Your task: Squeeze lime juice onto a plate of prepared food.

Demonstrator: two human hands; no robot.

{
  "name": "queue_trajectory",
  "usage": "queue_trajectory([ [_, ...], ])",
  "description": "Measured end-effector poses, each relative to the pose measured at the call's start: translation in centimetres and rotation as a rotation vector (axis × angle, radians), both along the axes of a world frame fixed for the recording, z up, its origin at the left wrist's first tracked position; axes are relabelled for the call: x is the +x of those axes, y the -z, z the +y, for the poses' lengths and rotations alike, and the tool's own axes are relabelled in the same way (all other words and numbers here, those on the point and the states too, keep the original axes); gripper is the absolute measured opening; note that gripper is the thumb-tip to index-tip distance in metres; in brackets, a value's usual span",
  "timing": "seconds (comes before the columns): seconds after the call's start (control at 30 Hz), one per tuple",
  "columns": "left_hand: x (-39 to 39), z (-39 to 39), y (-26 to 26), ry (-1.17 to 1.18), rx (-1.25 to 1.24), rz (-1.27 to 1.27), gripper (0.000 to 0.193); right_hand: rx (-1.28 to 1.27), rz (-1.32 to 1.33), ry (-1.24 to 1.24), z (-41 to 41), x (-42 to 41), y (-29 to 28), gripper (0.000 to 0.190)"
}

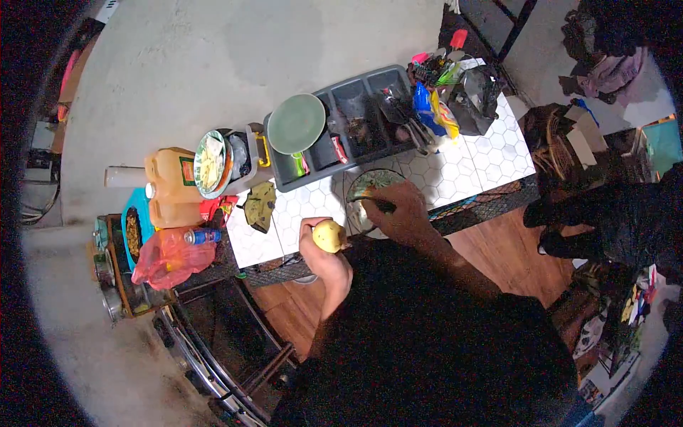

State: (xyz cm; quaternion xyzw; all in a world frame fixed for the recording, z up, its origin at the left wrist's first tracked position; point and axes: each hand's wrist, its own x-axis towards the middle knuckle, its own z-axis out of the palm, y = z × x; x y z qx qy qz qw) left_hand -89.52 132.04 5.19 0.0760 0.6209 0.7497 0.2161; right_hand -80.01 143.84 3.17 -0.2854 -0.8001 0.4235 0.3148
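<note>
A pale yellow, rounded piece of produce, perhaps a peeled potato (327,236), is held in my left hand (326,261) just off the near edge of the tiled counter. My right hand (397,211) is over a round bowl (368,181) at the counter's near edge, gripping a dark-handled tool (383,205) whose working end cannot be made out. The bowl's contents are mostly hidden by that hand. A plate of pale cut pieces (211,163) rests on other dishes at the back left.
A grey compartment tray (341,175) with a green plate (296,124) on it lies behind the bowl. Left stand a large jug (171,187), a red plastic bag (171,261) and a blue can (203,236). Plastic packets (435,112) lie at the right.
</note>
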Motion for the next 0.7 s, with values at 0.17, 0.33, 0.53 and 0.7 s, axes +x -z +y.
queue_trajectory([
  [0.17, 0.4, 0.4, -0.7, -0.002, -0.017, -0.221, 0.056, 0.05, 0.044, -0.052, -0.1, -0.3, -1.9, 0.016],
  [0.33, 0.1, 0.1, -0.8, 0.124, 0.075, -0.488, 0.05, -0.021, 0.017, -0.019, 0.2, 0.1, -2.3, 0.017],
  [0.53, 0.4, 0.0, 0.5, 0.166, -0.041, -0.508, 0.038, 0.148, -0.006, -0.053, 0.2, 0.2, -2.0, 0.017],
  [0.7, 0.3, -0.1, 2.0, 0.171, -0.056, -0.484, 0.038, 0.264, -0.122, -0.189, -0.6, -0.4, -2.1, 0.019],
])
